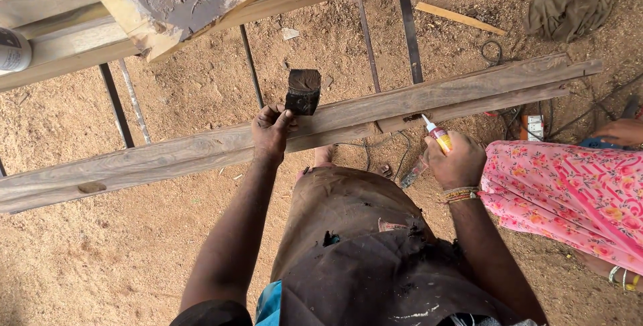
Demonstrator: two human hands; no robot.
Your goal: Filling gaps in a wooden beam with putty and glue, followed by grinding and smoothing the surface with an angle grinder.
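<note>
My left hand (271, 132) pinches a small dark block (303, 92) above the long plank (201, 148) while my right hand (455, 162) grips a glue bottle (437, 135), nozzle at the plank's crack, and squeezing too hard could flood glue past the crack.

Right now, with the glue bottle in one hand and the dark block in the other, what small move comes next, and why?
Probably tip the small yellow-labelled glue bottle in the right hand down onto the long grey wooden plank: its nozzle already points at it, and the left hand holds the dark wooden block ready above.
</note>
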